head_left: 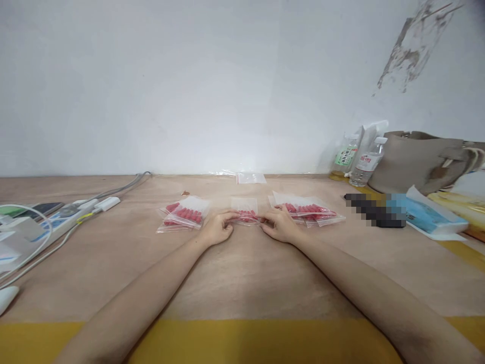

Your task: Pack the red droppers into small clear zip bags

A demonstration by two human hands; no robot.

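Both hands rest on the wooden desk (242, 273), near its far edge. The left hand (217, 228) and right hand (279, 225) pinch opposite ends of a small clear bag of red pieces (245, 212). A pile of filled bags (184, 213) lies just left; another pile (308, 211) just right. Empty bags (250, 177) lie at the far edge. Two bottles (356, 157) stand at the right, against the wall.

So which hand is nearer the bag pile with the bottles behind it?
Right. The right hand sits just beside that pile; the left hand is farther, across the small bag both hands pinch.
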